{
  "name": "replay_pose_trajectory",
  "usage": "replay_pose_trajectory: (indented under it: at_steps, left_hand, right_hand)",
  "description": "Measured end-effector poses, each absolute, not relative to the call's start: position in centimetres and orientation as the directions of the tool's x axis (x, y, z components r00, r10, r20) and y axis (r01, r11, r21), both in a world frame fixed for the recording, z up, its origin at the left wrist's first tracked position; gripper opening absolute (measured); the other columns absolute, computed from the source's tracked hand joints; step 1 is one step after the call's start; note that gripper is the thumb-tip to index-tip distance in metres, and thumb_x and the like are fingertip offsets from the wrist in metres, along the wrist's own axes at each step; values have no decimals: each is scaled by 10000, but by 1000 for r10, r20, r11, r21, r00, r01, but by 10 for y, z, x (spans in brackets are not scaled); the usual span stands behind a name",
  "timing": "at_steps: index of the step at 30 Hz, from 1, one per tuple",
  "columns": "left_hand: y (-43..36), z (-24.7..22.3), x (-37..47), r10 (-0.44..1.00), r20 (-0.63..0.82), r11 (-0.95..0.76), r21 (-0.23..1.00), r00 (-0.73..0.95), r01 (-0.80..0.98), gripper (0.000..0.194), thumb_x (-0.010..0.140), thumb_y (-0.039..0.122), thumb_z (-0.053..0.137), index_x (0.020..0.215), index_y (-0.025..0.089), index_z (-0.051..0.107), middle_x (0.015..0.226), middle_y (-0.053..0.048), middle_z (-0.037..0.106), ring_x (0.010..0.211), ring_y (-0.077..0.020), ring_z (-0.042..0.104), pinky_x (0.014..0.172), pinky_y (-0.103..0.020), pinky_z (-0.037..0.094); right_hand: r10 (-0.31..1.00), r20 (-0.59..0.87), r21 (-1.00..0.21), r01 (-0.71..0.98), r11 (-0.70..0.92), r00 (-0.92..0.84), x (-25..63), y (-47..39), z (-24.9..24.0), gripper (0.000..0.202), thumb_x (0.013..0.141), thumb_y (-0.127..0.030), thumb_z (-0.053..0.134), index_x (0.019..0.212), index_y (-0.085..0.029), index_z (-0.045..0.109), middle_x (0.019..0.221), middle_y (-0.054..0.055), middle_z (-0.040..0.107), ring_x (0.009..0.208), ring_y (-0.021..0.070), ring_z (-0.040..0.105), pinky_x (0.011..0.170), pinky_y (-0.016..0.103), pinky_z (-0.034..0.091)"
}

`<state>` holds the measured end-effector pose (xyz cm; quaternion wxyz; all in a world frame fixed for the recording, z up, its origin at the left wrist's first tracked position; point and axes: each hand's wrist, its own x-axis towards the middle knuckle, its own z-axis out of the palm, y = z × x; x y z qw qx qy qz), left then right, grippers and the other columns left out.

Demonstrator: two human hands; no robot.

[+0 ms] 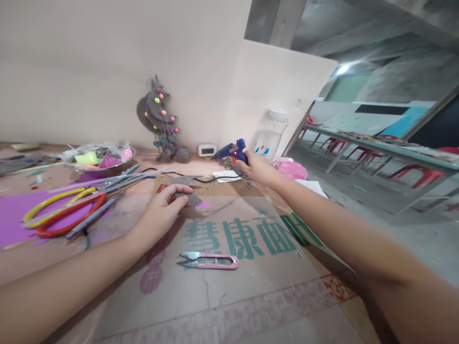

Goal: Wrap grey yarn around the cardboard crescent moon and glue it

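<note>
At the back right of the table, my right hand (256, 166) is wrapped round a blue hot glue gun (231, 150), whose nozzle side faces left. My left hand (168, 203) has its fingers closed on a dark grey felt piece (190, 199) near the table's middle. Another grey felt piece (182, 180) lies just behind it, and a bit of pink shows beside the held one. Closer to me, pink thread snips (210, 261) rest on the printed plastic sheet (251, 296), blades pointing left.
Scissors with yellow and red handles (71, 215) lie at left on purple sheet material (14, 215). Behind them stands a bowl of colourful bits (102, 167). A grey moon ornament (158, 114) leans against the wall, near a small timer (207, 150) and a water bottle (271, 134). A black cord (201, 179) crosses the table.
</note>
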<state>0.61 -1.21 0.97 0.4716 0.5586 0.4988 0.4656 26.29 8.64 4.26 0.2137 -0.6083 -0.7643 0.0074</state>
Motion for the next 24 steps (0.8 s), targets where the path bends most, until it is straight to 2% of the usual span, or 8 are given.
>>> replay_pose_trajectory:
  at_steps: [4, 7, 10, 14, 20, 24]
  left_hand:
    - [-11, 7, 4, 997, 40, -51, 983, 66, 175, 235, 740, 327, 577, 933, 195, 595, 655, 28, 590, 553, -123, 536, 481, -203, 350]
    - [-7, 0, 3, 994, 60, -73, 986, 95, 149, 234, 760, 331, 556, 948, 194, 584, 718, 6, 619, 636, -139, 579, 524, -206, 381]
    - [-3, -7, 2, 990, 77, -93, 986, 116, 141, 236, 763, 332, 553, 957, 199, 578, 746, -3, 620, 711, -163, 603, 552, -217, 396]
    - [0, -10, 2, 988, 76, -93, 988, 132, 123, 235, 767, 333, 548, 964, 207, 572, 731, 7, 608, 703, -165, 607, 551, -220, 393]
    - [-2, -6, 2, 990, 55, -70, 991, 128, 111, 231, 760, 325, 558, 957, 204, 572, 732, 14, 613, 671, -148, 589, 552, -218, 380]
    - [-4, -5, 2, 991, 54, -70, 990, 123, 122, 238, 762, 331, 548, 965, 209, 569, 734, 12, 601, 683, -150, 578, 546, -216, 378]
  right_hand:
    - [952, 226, -349, 895, 276, -206, 246, 105, 37, 278, 921, -361, 390, 1025, -133, 511, 888, 92, 712, 780, 172, 645, 681, 223, 443]
    - [957, 193, -371, 887, 276, -217, 240, 123, 23, 267, 913, -343, 407, 954, -115, 539, 889, 107, 709, 813, 177, 644, 729, 230, 450]
    - [957, 176, -401, 872, 282, -229, 231, 138, 11, 333, 916, -381, 382, 977, -98, 547, 976, 134, 690, 856, 194, 643, 763, 257, 461]
    - [941, 206, -431, 838, 335, -270, 212, 151, 6, 377, 909, -417, 395, 1069, -99, 518, 1118, 141, 636, 966, 196, 615, 835, 268, 453]
    - [922, 287, -434, 823, 366, -259, 212, 153, 4, 329, 926, -383, 370, 1128, -137, 452, 1047, 102, 655, 901, 163, 621, 806, 270, 466]
    - [920, 327, -386, 859, 337, -215, 231, 143, 3, 330, 902, -366, 424, 1120, -124, 473, 1078, 135, 635, 948, 204, 605, 844, 310, 447]
